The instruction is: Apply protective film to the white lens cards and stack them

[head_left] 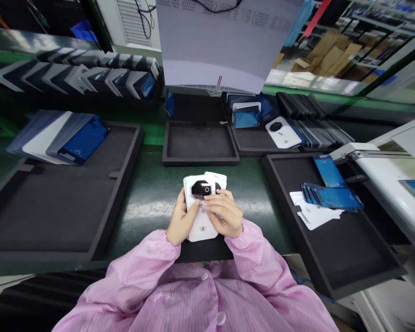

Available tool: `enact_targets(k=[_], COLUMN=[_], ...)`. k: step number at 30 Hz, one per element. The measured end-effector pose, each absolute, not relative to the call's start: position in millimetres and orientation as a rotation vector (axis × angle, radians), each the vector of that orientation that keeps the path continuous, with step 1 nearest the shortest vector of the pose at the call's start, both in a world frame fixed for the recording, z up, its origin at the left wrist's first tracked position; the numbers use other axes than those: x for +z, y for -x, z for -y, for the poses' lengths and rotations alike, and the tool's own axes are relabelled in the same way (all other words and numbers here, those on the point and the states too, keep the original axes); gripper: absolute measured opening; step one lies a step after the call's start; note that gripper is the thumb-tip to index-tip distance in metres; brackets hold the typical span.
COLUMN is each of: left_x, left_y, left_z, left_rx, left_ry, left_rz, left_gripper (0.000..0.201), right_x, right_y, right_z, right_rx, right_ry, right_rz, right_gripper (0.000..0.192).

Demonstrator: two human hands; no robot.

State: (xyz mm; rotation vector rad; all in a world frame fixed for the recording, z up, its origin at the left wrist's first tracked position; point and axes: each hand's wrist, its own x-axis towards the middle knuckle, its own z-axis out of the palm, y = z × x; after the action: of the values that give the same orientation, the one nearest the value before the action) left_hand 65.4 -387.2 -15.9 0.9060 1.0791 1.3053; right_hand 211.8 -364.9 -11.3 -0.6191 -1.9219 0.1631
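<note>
My left hand [181,220] grips the left edge of a white phone back cover [202,233], its thumb lying on the front. A dark camera window [201,189] fills the cover's upper part, with a small pale label or film on it. At least one more white cover [221,177] shows behind it, offset to the right. My right hand [225,213] is closed, fingertips pinched together at the lower right of the camera window. Whatever those fingertips hold is too small to make out.
On the right, a black tray [346,249] holds blue-filmed panels [335,196] and white sheets [311,216]. Another tray [48,212], at left, carries a row of panels [62,136]. Behind my hands are a smaller tray [200,161], a white cover [282,133] and racked panels [318,131].
</note>
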Motion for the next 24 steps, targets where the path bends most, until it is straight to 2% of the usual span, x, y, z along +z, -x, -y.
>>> enact_targets(k=[6, 24], left_x=[-21.2, -23.5], left_y=[-63.8, -63.3], left_z=[388.4, 388.6], left_rx=[1.298, 1.269], left_ry=[-0.911, -0.895], left_rz=[-1.061, -1.075], left_gripper=[0.053, 0.055], right_x=[-9.4, -9.3], right_y=[-211.0, -211.7], right_z=[365.2, 366.2], right_rx=[0.137, 0.099], right_ry=[0.605, 0.608], right_rz=[1.921, 1.954], right_gripper=[0.023, 0.021])
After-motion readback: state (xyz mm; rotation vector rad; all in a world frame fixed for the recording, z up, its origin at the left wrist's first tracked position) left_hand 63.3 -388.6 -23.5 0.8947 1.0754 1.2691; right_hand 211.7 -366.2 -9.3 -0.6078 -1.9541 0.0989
